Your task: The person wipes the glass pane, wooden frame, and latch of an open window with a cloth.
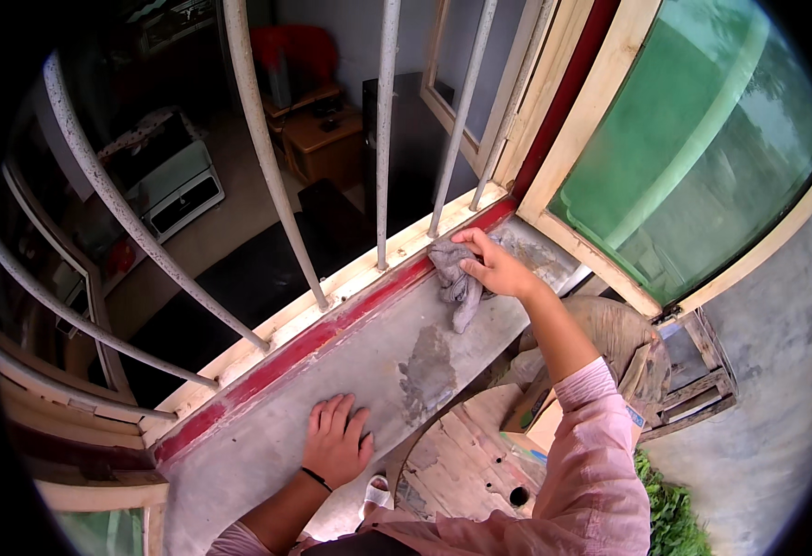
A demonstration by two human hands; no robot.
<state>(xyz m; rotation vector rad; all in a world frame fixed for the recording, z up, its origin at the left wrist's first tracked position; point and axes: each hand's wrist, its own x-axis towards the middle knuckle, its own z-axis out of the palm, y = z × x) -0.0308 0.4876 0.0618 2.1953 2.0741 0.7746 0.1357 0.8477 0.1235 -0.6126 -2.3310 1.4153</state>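
My right hand grips a crumpled grey rag, which lies against the red strip at the foot of the window frame, near the right end of the sill. Part of the cloth hangs down onto the grey concrete sill. A dark wet patch marks the concrete just below the rag. Flat on the sill, further left, rests my left hand, its fingers stretched out and holding nothing. A thin black band circles that wrist.
White metal bars stand along the window opening, with a dim room behind them. An open casement with green-reflecting glass juts out at the right. Below the sill are a round wooden spool top, a cardboard box and green plants.
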